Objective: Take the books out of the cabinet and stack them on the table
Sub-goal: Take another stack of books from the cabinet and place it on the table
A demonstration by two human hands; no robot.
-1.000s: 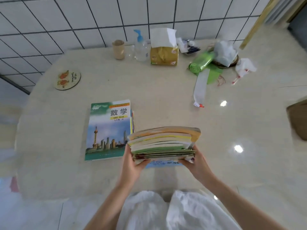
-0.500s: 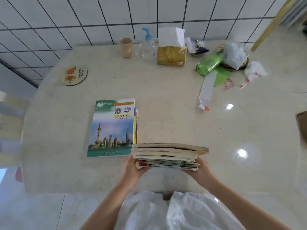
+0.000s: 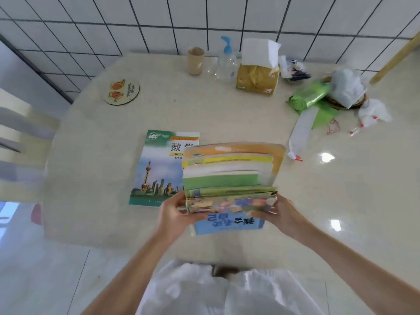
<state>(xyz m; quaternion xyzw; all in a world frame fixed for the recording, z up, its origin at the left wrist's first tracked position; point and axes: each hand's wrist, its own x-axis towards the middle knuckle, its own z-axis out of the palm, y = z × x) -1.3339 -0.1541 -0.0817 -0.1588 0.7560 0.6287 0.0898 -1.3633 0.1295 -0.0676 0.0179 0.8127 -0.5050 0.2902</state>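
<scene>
A bundle of several books (image 3: 229, 176) stands tilted on the beige table (image 3: 227, 114), edges facing me, with an orange cover at the back and a blue cover with white characters hanging at the bottom. My left hand (image 3: 172, 212) grips the bundle's lower left corner. My right hand (image 3: 279, 212) grips its lower right corner. To the left a green maths textbook (image 3: 156, 171) with a city skyline lies flat on the table on top of other books, partly covered by the bundle.
At the table's far edge stand a brown cup (image 3: 195, 61), a pump bottle (image 3: 226, 60) and a tissue pack (image 3: 258, 71). A green bag roll (image 3: 306, 98), plastic bags and a white spray bottle (image 3: 300, 135) lie at right. A round coaster (image 3: 121, 92) sits at left. A chair (image 3: 20, 142) stands left.
The bundle lay nearly flat in my hands half a second ago; now it is tipped up and fanned, showing its covers. It also shifted left over the maths textbook.
</scene>
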